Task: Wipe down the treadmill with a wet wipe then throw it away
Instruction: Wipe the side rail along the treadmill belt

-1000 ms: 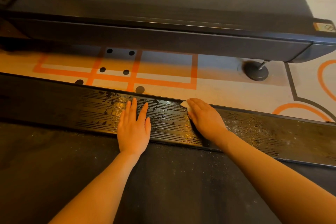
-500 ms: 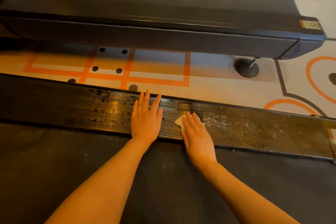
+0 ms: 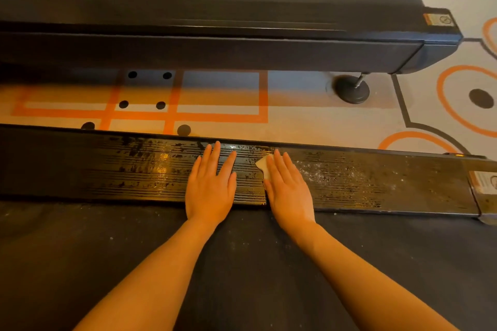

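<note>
The treadmill's black ribbed side rail (image 3: 363,183) runs across the view, wet and shiny at the left, dusty with white specks at the right. My right hand (image 3: 289,188) lies flat on the rail and presses a small white wet wipe (image 3: 263,166), of which only a corner shows beside the fingers. My left hand (image 3: 211,185) rests flat on the wet part of the rail with fingers straight, just left of the wipe. The dark running belt (image 3: 242,277) lies under both forearms.
A second black treadmill (image 3: 215,43) stands parallel beyond a strip of patterned white and orange floor (image 3: 295,115), with a round foot (image 3: 351,90) under its end. The rail's end cap with a label (image 3: 484,185) is at the right.
My right hand with the wipe slid toward me across the rail, then back up a little. My left hand shifted right along the rail. The view moved right, revealing the rail's end.
</note>
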`<state>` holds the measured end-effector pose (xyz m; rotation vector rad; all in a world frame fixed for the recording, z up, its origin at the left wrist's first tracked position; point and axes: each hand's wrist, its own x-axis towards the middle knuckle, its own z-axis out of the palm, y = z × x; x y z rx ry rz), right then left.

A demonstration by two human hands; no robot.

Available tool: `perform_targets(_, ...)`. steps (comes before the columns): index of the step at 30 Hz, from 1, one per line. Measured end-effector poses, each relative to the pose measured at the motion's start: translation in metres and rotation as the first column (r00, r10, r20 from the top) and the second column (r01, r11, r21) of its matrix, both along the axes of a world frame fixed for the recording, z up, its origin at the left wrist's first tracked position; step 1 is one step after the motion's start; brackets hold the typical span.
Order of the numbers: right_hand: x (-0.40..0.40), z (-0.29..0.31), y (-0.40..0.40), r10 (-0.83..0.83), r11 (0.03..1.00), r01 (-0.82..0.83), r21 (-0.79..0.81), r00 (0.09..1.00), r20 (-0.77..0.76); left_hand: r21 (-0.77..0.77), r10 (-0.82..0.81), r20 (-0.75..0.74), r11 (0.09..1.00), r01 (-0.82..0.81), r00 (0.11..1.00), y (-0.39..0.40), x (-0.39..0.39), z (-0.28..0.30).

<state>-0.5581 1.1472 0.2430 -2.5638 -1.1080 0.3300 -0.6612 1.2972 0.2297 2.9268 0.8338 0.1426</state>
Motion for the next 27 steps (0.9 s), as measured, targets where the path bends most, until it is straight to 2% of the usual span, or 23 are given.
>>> perform_targets(11,-0.038,-0.017,-0.022,-0.099,0.994,0.102,-0.026,0.989,0.11,0.04,-0.028,0.046,0.999,0.026,0.999,0.003,0.0,-0.005)
perform_targets(20,0.005,-0.005,0.001,-0.113,0.993,0.113,-0.03,0.994,0.009,0.038,-0.004,0.012,0.999,0.004,1.0,0.0,0.0,-0.004)
perform_targets(27,-0.017,-0.003,-0.015,-0.122,0.991,0.12,-0.05,0.992,-0.037,0.032,-0.021,0.049,0.999,0.019,0.999,0.002,0.0,-0.006)
